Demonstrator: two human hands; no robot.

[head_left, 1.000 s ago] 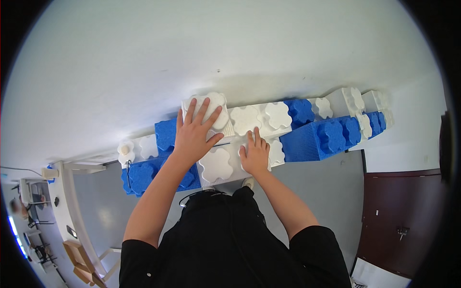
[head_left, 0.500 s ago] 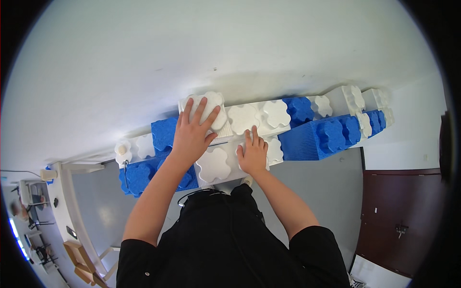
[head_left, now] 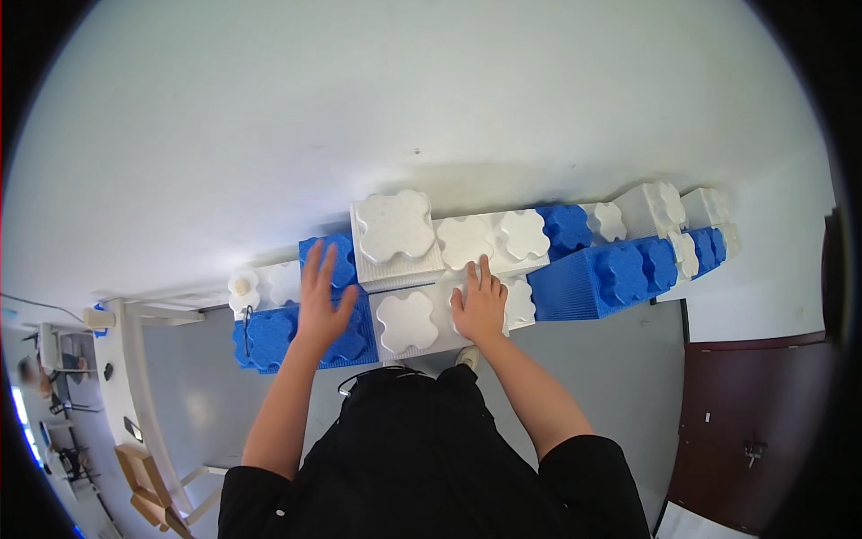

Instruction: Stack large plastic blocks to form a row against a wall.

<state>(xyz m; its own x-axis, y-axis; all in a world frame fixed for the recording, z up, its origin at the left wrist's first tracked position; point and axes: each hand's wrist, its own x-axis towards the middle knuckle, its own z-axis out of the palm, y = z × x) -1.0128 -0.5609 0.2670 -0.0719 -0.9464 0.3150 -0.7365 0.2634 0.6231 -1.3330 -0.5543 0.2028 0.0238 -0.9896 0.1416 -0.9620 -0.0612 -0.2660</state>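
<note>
Big white and blue building blocks with clover-shaped studs stand in a row along the wall. My left hand (head_left: 325,310), open with fingers spread, is over a blue block (head_left: 338,259) and holds nothing. Whether its fingertips touch that block I cannot tell. Just right of it rises a taller white block (head_left: 395,225). My right hand (head_left: 479,307) lies with its fingers stretched out over the front white block (head_left: 407,322), its fingertips reaching the white block behind (head_left: 464,241). The stud beneath the right palm is mostly hidden.
More blue blocks (head_left: 621,271) and white ones (head_left: 655,208) run to the right. A thin wire loop (head_left: 248,331) is at the left end. A white table (head_left: 135,377) and an open cardboard box (head_left: 144,485) stand at left, dark red doors (head_left: 750,422) at right.
My left hand has come off the taller white block and moved left and nearer, over the blue one. The right hand stays over the white blocks. My view has shifted slightly.
</note>
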